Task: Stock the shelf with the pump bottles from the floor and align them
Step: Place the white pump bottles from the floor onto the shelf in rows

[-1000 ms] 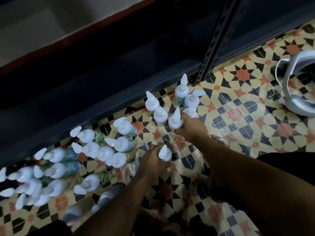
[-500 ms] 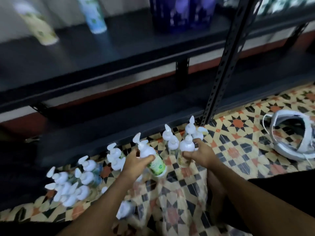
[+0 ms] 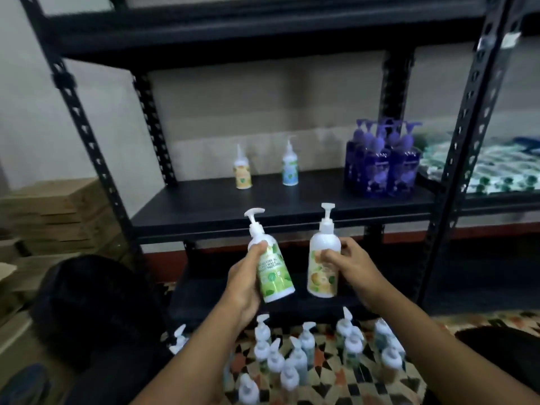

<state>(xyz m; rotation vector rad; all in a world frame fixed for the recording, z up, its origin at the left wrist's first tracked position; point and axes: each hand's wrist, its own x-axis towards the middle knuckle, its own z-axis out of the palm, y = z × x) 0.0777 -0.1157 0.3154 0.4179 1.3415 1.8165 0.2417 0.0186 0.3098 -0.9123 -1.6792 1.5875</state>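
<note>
Head view: what are the bottles like?
Smooth, glossy white plastic, round-bodied, with narrow necks and long-spouted pumps. The left hand [image 3: 244, 280] wraps curled fingers round a green-labelled bottle [image 3: 274, 273], thumb up by its shoulder. That bottle tilts, pump leaning left.
And the right hand [image 3: 355, 268]?
Thumb in front, fingers curled behind, it grips a yellow-labelled bottle [image 3: 323, 267] by its side, upright. The two bottles sit close together between the hands, not touching.
How many in all?
Two held. Beyond the fingertips, on the flat matte black shelf [image 3: 292, 200], two more stand well apart: a yellow one [image 3: 242, 175] and a blue one [image 3: 290, 171]. Up and right of the right fingers is a tight cluster of translucent purple bottles [image 3: 380, 168]; I cannot tell their number. Below the wrists, a dozen or so white-topped bottles [image 3: 295, 358] stand on the patterned tile floor [image 3: 359, 384], too blurred to count exactly.
The arms?
Both bare forearms reach forward from the bottom edge.
</note>
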